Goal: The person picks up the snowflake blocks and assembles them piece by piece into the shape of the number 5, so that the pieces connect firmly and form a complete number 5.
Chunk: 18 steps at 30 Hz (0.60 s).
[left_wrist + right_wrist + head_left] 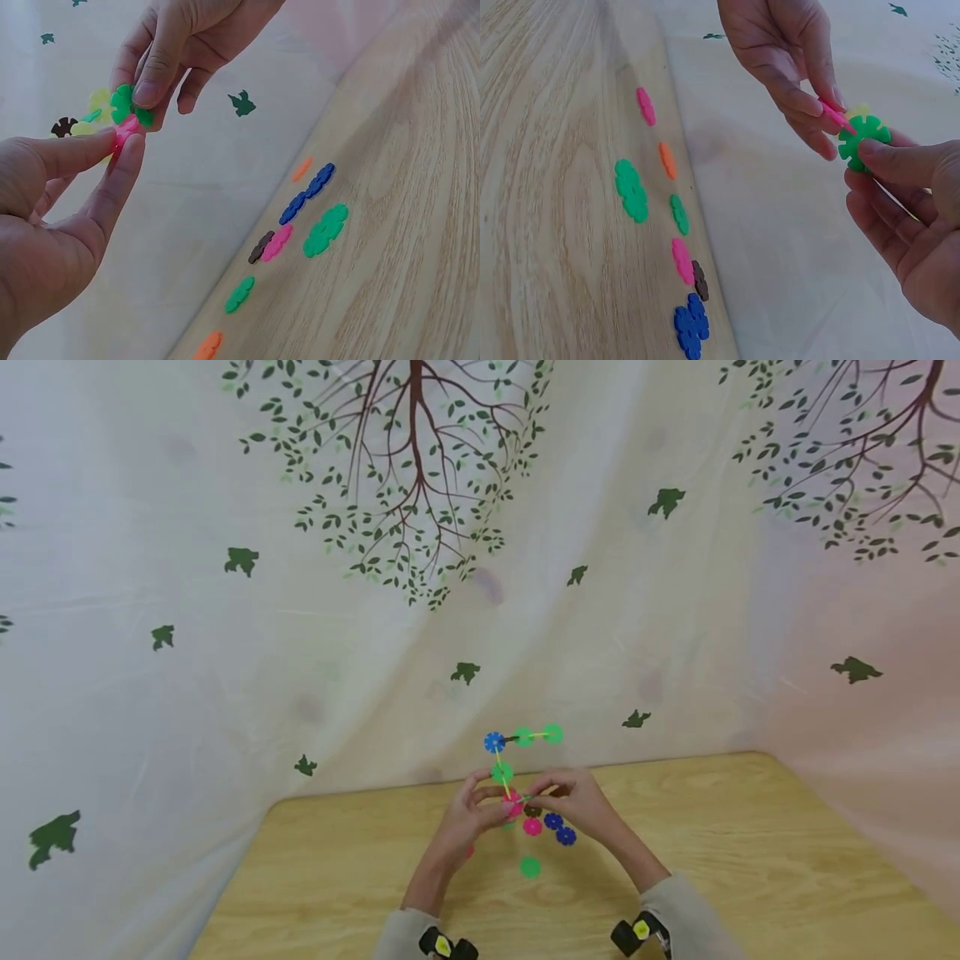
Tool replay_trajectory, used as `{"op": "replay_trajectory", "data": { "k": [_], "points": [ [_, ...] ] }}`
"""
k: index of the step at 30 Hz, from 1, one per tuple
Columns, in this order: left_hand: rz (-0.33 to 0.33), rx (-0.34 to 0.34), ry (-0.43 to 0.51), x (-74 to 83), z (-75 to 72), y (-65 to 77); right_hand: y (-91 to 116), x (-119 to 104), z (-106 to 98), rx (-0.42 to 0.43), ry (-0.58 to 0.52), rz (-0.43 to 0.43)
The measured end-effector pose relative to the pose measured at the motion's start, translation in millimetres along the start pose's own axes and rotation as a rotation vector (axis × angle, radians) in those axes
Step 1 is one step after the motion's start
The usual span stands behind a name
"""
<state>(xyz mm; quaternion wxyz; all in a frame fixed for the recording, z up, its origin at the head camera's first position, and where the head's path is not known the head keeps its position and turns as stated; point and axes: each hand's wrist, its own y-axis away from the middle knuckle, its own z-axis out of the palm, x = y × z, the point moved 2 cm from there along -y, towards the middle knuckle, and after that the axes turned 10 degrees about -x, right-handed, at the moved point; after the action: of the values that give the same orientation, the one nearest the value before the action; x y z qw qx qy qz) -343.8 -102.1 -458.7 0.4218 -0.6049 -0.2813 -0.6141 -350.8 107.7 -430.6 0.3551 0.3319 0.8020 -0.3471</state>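
My left hand (467,825) pinches a pink notched, flower-shaped plastic disc (126,131) between thumb and fingers. That disc is the lower end of a chain in the air, with a green disc (502,772), a blue disc (494,742) and further green discs (552,733) joined by yellow and dark ones seen edge-on. My right hand (579,803) pinches another green disc (864,135) by its face. Its edge meets the pink disc at an angle; how deeply the slots engage is hidden by fingers.
Loose discs lie on the wooden table (322,868): blue (566,836), pink (532,827), brown (700,281), green (530,867) and orange (667,161). Behind the table's far edge hangs a pale cloth (390,693) printed with trees and leaves.
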Motion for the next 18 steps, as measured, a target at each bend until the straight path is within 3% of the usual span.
{"op": "replay_trajectory", "data": {
  "k": [8,11,18],
  "points": [
    [-0.01,0.034,-0.034,5.3,-4.5,-1.5,1,-7,-13,-0.044,0.062,0.067],
    [-0.015,0.037,-0.033,6.9,-6.4,-1.1,2,-2,-19,-0.079,0.09,0.047],
    [-0.008,0.026,-0.024,8.4,-6.3,3.4,8,23,-26,-0.261,0.199,0.052]
  ]
}}
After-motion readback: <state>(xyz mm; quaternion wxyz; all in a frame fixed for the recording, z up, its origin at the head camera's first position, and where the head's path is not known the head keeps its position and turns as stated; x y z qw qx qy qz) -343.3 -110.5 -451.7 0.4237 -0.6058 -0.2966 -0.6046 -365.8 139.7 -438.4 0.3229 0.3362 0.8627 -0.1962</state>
